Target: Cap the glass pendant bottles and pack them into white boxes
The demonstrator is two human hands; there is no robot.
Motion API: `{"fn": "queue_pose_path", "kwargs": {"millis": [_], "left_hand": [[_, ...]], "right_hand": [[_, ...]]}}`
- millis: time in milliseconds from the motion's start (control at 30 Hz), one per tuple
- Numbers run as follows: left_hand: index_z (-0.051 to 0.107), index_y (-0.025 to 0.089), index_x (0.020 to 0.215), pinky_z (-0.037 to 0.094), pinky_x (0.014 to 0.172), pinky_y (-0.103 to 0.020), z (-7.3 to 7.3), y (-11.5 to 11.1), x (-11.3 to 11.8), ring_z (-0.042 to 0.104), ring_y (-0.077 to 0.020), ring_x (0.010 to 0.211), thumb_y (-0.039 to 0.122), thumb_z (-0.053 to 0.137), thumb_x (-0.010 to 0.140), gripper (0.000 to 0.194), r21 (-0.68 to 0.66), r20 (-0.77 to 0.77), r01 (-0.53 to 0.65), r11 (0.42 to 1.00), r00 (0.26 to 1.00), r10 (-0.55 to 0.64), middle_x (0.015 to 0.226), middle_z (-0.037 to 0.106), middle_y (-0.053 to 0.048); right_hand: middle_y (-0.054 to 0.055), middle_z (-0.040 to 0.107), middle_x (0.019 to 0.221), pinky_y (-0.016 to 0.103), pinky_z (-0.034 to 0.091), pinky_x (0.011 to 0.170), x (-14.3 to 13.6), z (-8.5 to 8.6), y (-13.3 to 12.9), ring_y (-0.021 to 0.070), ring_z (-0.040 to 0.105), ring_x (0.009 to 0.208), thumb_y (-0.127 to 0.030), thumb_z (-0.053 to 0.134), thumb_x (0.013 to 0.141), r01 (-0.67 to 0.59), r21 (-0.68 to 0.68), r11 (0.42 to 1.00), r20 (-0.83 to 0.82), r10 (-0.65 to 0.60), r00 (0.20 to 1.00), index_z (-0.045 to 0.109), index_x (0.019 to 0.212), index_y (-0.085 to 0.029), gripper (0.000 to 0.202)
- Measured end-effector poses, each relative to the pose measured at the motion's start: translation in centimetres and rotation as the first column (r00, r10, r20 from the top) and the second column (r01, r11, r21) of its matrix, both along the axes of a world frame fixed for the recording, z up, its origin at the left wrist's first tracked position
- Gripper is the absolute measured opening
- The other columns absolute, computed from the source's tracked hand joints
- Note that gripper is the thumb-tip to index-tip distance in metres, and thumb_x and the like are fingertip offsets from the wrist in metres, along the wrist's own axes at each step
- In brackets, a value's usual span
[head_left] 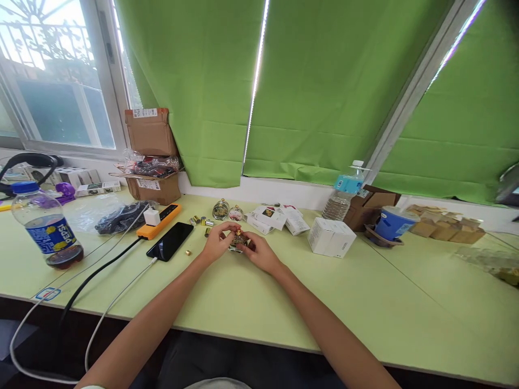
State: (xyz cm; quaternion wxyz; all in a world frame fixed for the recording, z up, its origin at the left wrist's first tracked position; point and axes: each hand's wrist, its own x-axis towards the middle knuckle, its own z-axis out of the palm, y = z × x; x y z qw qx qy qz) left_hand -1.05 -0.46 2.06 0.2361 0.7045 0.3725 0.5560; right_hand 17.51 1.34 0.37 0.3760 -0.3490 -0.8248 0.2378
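Between my two hands, low over the table, is a small ornate perfume bottle (238, 242) with a gold top. My left hand (218, 243) has its fingertips closed at the bottle's upper left. From the right side, my right hand (261, 254) grips the bottle's body with bent fingers. Fingers hide much of the bottle. Just behind stand two similar round bottles, one dark and gold (221, 209) and one with a reddish pattern (235, 213). Several small gold and silver cylinders (208, 222) lie left of them, and a tiny gold piece (188, 252) lies nearer.
A black phone (170, 242) on a white cable and an orange power strip (162, 219) lie left. A Pepsi bottle (46, 232) stands farther left. Flattened white boxes (267, 218), a white box (331, 236), a water bottle (344, 192) and a blue cup (395, 222) are right.
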Motion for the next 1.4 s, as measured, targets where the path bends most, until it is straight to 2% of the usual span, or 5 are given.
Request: {"fn": "queue_pose_path", "kwargs": {"millis": [367,500,700,1000,1400], "left_hand": [[0.063,0.022,0.121,0.047,0.055,-0.022,-0.3,0.2,-0.1,0.068,-0.019,0.093,0.037,0.052,0.091,0.035,-0.007,0.015,0.005,1.0,1.0,-0.005,0.107,0.072,-0.007],[0.057,0.024,0.124,0.046,0.056,-0.025,-0.1,0.7,-0.8,0.067,-0.0183,0.082,0.037,0.05,0.093,0.035,0.032,-0.009,-0.234,0.972,0.972,0.235,0.096,0.072,-0.005],[0.059,0.023,0.116,0.044,0.087,-0.041,-0.2,1.5,-3.0,0.058,-0.0297,0.105,0.032,0.053,0.09,0.029,0.278,-0.309,-0.618,0.736,0.668,0.677,0.108,0.066,-0.011],[0.055,0.019,0.113,0.047,0.083,-0.046,-1.8,2.4,-3.7,0.051,-0.0365,0.114,0.039,0.06,0.083,0.037,0.143,-0.7,-0.75,0.646,0.384,0.601,0.117,0.057,-0.019],[0.054,0.017,0.126,0.046,0.086,-0.039,-1.6,2.7,-3.8,0.059,-0.0288,0.103,0.027,0.047,0.093,0.035,0.141,-0.617,-0.624,0.769,0.552,0.561,0.111,0.062,-0.015]], "right_hand": [[0.006,0.066,0.096,0.027,0.043,0.057,0.0,0.1,-0.1,0.0125,0.051,0.06,-0.045,0.059,0.087,0.0,-0.006,1.0,0.014,0.0,1.0,0.06,0.119,-0.019,0.041],[0.006,0.066,0.098,0.027,0.044,0.059,0.1,-0.2,0.2,0.0126,0.051,0.061,-0.046,0.062,0.084,0.04,-0.001,0.999,0.013,-0.04,0.999,0.062,0.118,-0.02,0.043],[0.008,0.065,0.109,0.03,0.046,0.064,0.2,-0.5,0.4,0.0133,0.052,0.065,-0.048,0.062,0.084,0.055,0.003,0.998,0.015,-0.055,0.998,0.06,0.124,-0.021,0.048],[0.007,0.067,0.105,0.028,0.045,0.061,0.1,-0.3,0.5,0.0124,0.051,0.062,-0.041,0.063,0.085,0.047,0.018,0.999,0.018,-0.048,0.999,0.061,0.125,-0.022,0.044],[0.007,0.067,0.108,0.029,0.047,0.064,0.2,-0.5,0.6,0.0128,0.053,0.063,-0.044,0.063,0.084,0.069,0.023,0.997,0.021,-0.069,0.997,0.061,0.124,-0.02,0.047]]}}
